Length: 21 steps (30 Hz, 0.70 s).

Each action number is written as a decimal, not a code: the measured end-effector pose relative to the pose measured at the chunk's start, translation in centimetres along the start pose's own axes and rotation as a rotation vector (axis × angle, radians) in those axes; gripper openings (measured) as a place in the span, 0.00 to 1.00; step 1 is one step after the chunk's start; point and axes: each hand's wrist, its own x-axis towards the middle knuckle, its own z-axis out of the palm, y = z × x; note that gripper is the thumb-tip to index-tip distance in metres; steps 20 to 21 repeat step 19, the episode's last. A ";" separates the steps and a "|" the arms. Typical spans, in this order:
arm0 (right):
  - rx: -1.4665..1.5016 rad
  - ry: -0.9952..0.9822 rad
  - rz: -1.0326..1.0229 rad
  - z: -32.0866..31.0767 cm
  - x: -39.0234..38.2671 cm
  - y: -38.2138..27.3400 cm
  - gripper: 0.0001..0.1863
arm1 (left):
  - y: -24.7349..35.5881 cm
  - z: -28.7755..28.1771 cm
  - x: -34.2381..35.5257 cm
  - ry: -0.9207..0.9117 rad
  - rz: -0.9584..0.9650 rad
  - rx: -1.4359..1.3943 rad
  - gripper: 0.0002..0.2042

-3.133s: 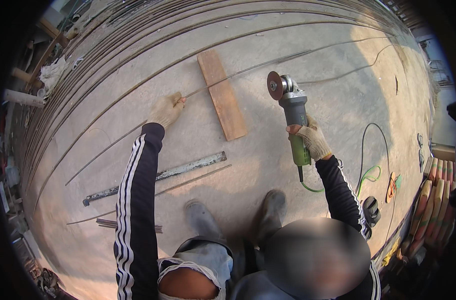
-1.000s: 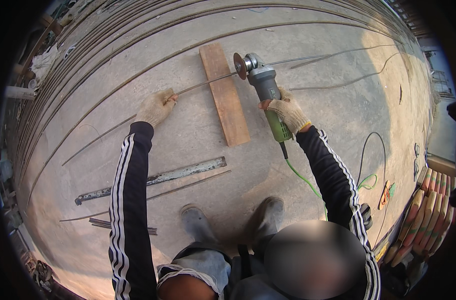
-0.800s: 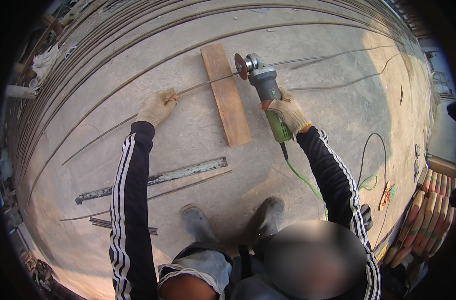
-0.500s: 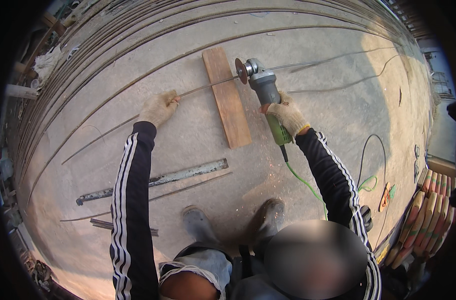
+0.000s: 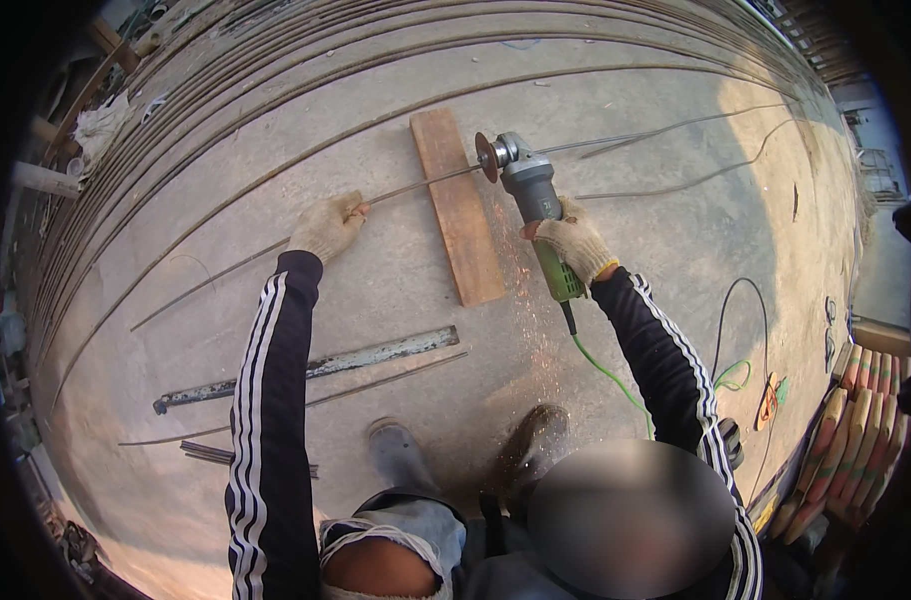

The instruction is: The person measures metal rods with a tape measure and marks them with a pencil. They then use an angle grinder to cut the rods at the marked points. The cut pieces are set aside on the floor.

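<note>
My gloved left hand is closed around a thin steel rod, which lies across a brown wooden block. To the right of the block, my gloved right hand grips the body of a green and grey angle grinder. The grinder's brown cutting disc stands against the rod just past the block's right edge. Sparks fall from there toward my boots. Farther right, the rod line continues beyond the grinder head.
Long steel rods curve across the far floor. Nearer lie a worn metal bar, another thin rod and a bundle of short rods. A green cord trails from the grinder. Stacked sacks stand at right.
The spark stream has grown denser and brighter. My left hand, the block and the floor things sit slightly lower in the picture; the disc remains at the rod.
</note>
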 end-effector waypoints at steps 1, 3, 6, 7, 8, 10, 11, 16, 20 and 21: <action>-0.012 0.011 -0.008 0.1 0.0 0.0 0.30 | -0.1 0.1 0.1 -0.020 -0.024 0.022 0.13; -0.032 0.028 -0.015 0.1 0.0 0.0 0.29 | -0.3 0.5 0.1 0.003 -0.043 0.035 0.13; -0.051 0.031 -0.009 0.1 0.1 0.2 0.30 | -0.5 1.3 0.0 0.050 -0.042 0.020 0.14; -0.050 0.022 -0.008 0.1 0.1 0.2 0.30 | -0.7 1.2 0.0 0.013 -0.051 0.026 0.14; -0.058 0.017 -0.012 0.1 0.2 0.2 0.30 | -0.9 1.1 0.1 -0.009 -0.044 0.023 0.15; -0.035 0.022 -0.015 0.2 0.5 0.1 0.30 | -0.8 1.2 -0.1 0.049 -0.004 0.004 0.15; -0.036 0.031 -0.015 0.2 0.6 0.0 0.30 | -0.8 1.1 -0.2 0.065 0.001 -0.005 0.15; -0.042 -0.022 0.006 -0.1 0.6 -0.7 0.36 | -0.4 0.6 0.0 -0.012 0.004 -0.013 0.16; -0.049 -0.033 0.016 -0.1 0.6 -1.0 0.35 | -0.3 0.3 0.0 -0.041 -0.014 0.037 0.17; -0.049 -0.033 0.016 -0.1 0.6 -1.0 0.35 | -0.3 0.3 0.0 -0.041 -0.014 0.037 0.17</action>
